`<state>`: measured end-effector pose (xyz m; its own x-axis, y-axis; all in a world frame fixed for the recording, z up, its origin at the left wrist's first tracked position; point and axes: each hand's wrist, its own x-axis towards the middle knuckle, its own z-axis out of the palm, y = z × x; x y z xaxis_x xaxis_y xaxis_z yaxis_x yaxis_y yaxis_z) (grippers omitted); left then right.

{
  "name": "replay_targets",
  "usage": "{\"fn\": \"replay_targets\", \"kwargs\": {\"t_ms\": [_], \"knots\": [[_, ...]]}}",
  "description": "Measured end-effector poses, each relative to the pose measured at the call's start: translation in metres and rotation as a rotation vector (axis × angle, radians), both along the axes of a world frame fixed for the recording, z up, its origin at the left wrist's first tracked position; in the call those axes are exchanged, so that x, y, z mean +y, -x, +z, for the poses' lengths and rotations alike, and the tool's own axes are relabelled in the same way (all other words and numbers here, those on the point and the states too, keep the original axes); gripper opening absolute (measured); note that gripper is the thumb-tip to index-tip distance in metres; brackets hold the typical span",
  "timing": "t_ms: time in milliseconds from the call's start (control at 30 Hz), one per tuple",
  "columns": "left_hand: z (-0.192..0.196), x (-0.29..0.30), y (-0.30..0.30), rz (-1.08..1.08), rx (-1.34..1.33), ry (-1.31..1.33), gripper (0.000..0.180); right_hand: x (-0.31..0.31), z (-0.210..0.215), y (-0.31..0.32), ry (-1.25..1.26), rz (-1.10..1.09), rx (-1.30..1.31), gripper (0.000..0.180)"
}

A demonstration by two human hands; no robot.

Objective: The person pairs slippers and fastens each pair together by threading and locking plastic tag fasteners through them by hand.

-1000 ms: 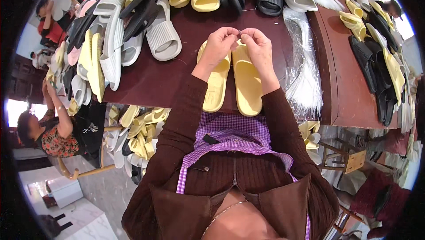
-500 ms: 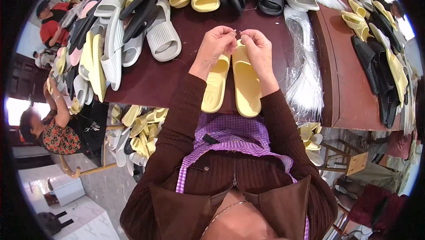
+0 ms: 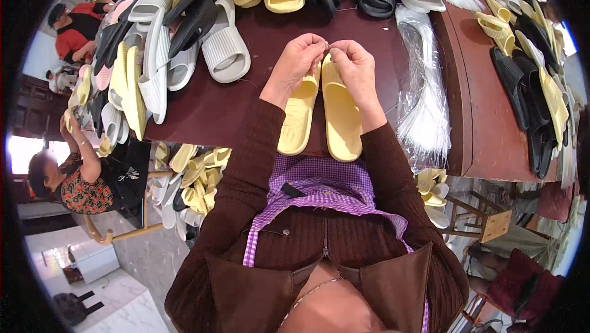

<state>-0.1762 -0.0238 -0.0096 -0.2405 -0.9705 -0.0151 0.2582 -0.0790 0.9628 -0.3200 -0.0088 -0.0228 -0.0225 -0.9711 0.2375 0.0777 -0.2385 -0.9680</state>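
Observation:
A pair of pale yellow slide sandals point(image 3: 335, 112) lies side by side, soles up, on the dark red table point(image 3: 246, 99) right in front of me. My left hand point(image 3: 298, 62) and my right hand point(image 3: 353, 66) meet over the far ends of the pair. The fingertips of both hands pinch something small and thin between them; it is too small to make out. The wrists rest on the sandals and cover their toe ends.
Heaps of grey, black and yellow slides point(image 3: 184, 32) crowd the table's left and far side. Clear plastic bags point(image 3: 424, 87) lie at my right, more slides point(image 3: 528, 75) beyond. A seated person point(image 3: 74, 179) works at the left, with yellow slides point(image 3: 190, 179) on the floor.
Both hands have stayed at the far end of the yellow pair, with only small finger movements. The sandals have not shifted.

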Motion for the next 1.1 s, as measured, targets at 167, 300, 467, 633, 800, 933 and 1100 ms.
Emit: {"fn": "replay_targets", "kwargs": {"t_ms": [167,300,467,633,800,933,1100], "knots": [[-0.003,0.0,-0.002,0.013,0.036,0.0,0.008,-0.001,-0.002,0.0,-0.006,-0.006,-0.005,0.007],[-0.002,0.0,0.0,0.0,0.012,0.005,0.008,0.0,-0.002,0.001,-0.013,0.001,-0.009,0.01],[0.001,0.001,0.003,0.02,-0.082,0.014,0.006,-0.001,-0.004,0.001,0.005,0.004,0.012,0.008],[0.001,-0.003,0.001,0.001,-0.178,0.017,0.004,0.0,-0.004,0.001,0.034,-0.022,0.065,0.008],[0.0,0.0,0.007,0.046,-0.121,0.028,0.006,-0.006,-0.007,0.004,0.277,-0.196,0.266,0.009],[0.005,0.015,-0.011,0.332,-0.046,0.151,0.016,0.014,0.026,0.009,0.543,-0.375,0.53,0.011],[-0.038,0.025,-0.075,0.682,-0.345,0.336,0.021,0.076,0.033,0.024,0.188,0.081,0.693,0.016]]}}
